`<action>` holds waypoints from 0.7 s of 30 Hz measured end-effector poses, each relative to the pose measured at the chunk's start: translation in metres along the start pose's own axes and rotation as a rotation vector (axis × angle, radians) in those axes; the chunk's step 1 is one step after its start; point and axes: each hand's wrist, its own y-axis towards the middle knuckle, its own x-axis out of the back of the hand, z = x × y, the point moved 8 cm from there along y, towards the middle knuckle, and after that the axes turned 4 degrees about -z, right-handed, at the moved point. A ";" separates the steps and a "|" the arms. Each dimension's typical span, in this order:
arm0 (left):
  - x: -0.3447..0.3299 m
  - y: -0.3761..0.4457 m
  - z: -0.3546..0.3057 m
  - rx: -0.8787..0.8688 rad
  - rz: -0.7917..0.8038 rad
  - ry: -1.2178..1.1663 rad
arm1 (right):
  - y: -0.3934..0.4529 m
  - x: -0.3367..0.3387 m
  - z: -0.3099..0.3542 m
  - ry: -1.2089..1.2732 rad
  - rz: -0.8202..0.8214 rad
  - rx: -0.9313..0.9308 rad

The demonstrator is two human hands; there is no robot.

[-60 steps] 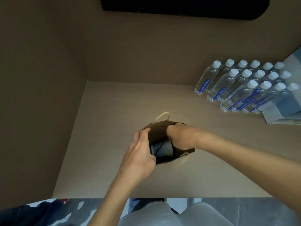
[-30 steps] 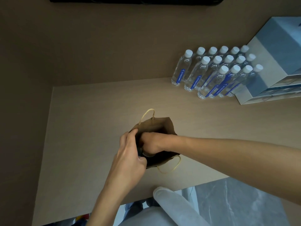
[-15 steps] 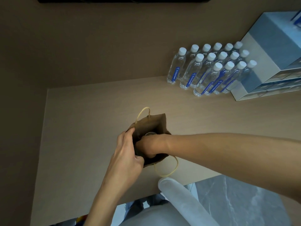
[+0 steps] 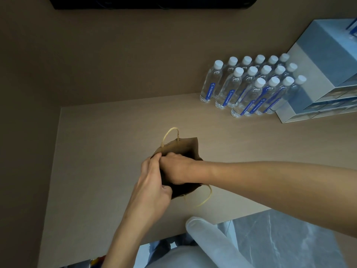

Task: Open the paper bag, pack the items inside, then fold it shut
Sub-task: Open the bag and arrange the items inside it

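A small brown paper bag (image 4: 183, 147) with pale cord handles stands upright on the beige table (image 4: 96, 151), near its front edge. My left hand (image 4: 152, 182) pinches the bag's near left rim. My right hand (image 4: 176, 168) reaches over the mouth from the right, fingers curled on the top edge beside the left hand. One handle (image 4: 171, 133) sticks up at the back; the other (image 4: 204, 200) hangs toward me. What lies inside the bag is hidden by my hands.
Several clear water bottles (image 4: 249, 88) with white caps and blue labels stand in rows at the back right. A stack of blue-and-white boxes (image 4: 324, 74) sits right of them. Brown walls close the back and left. A white rounded chair part (image 4: 208, 240) pokes up below the table edge.
My right hand has come up out of the bag's mouth onto its rim. The item seen inside earlier is now covered. The bag's back flap stands taller.
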 end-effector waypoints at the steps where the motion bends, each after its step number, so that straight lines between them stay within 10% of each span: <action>1: 0.002 0.000 0.000 0.002 -0.001 -0.007 | -0.005 0.009 0.001 0.003 -0.023 0.004; 11: 0.007 -0.005 -0.008 -0.002 0.019 -0.011 | -0.058 0.080 -0.018 -0.060 -0.264 -0.101; 21: 0.001 -0.002 -0.011 0.014 0.053 -0.005 | -0.010 0.019 -0.035 -0.101 0.173 -0.164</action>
